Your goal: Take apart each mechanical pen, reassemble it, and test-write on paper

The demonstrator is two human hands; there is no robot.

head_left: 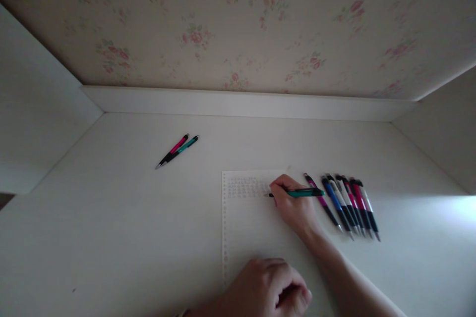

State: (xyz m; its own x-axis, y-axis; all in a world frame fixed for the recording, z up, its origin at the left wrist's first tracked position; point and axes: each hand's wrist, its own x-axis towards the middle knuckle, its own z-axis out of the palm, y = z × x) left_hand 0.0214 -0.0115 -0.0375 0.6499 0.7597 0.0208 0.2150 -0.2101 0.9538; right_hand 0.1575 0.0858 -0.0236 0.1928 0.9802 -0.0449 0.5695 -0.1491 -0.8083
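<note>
My right hand [293,208] is closed round a green pen [303,192], its tip touching the upper part of a white sheet of paper [247,228] with faint rows of writing. My left hand [271,287] rests curled on the sheet's lower edge, fingers folded in with nothing visible in them. Just right of my right hand lies a row of several pens [347,205], pink, blue and white, side by side on the white desk [122,228].
Two pens [176,150], one pink and one green, lie together at the desk's left rear. White side panels [33,109] close in the desk on both sides, and flowered wallpaper [238,25] rises behind a white back ledge.
</note>
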